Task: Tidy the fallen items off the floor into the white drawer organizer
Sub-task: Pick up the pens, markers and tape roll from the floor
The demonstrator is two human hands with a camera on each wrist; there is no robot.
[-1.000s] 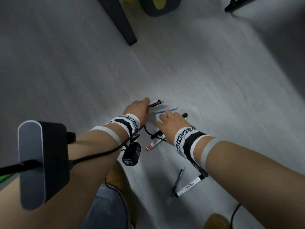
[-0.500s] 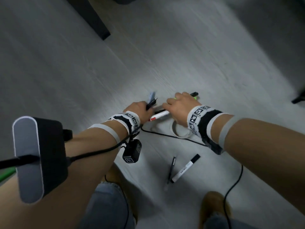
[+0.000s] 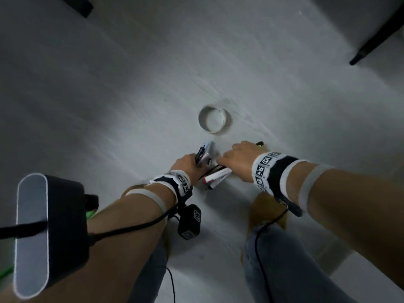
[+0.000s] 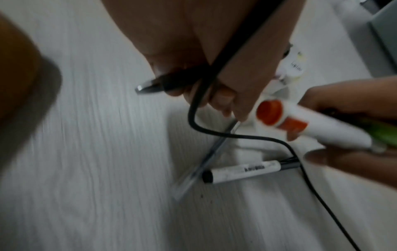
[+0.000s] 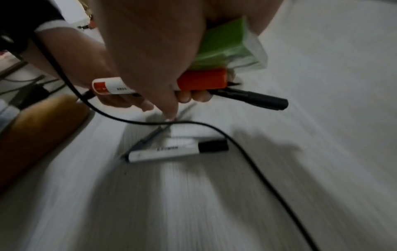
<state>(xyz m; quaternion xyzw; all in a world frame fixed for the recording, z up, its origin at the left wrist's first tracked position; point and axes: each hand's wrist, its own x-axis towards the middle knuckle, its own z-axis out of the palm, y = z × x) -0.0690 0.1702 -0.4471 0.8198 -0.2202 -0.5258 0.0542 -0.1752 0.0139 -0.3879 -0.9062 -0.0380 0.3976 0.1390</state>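
Note:
My left hand [image 3: 192, 162] grips a small bundle of pens [image 3: 202, 150]; a dark pen [image 4: 163, 83] shows under its curled fingers. My right hand [image 3: 227, 158] holds a white marker with a red cap [image 5: 201, 82], a green highlighter [image 5: 225, 45] and a black pen [image 5: 253, 98]. Its index finger points down at a thin clear pen [image 5: 150, 137] on the floor. Beside that clear pen [image 4: 206, 161] lies a white marker with a black cap [image 4: 242, 171], also seen as the black-capped marker [image 5: 178, 151]. A white tape roll [image 3: 214, 120] lies beyond both hands. The white drawer organizer is out of view.
A black cable [image 4: 236, 135] loops across the floor over the clear pen. My brown shoes [image 3: 269, 206] and knees sit just behind the hands. Dark furniture legs [image 3: 371, 40] stand at the far right and far left [image 3: 80, 5].
My left hand gathered the pens and my right hand picked up the red-capped marker and highlighter. Both hands then drew back toward me, over the clear pen and black-capped marker.

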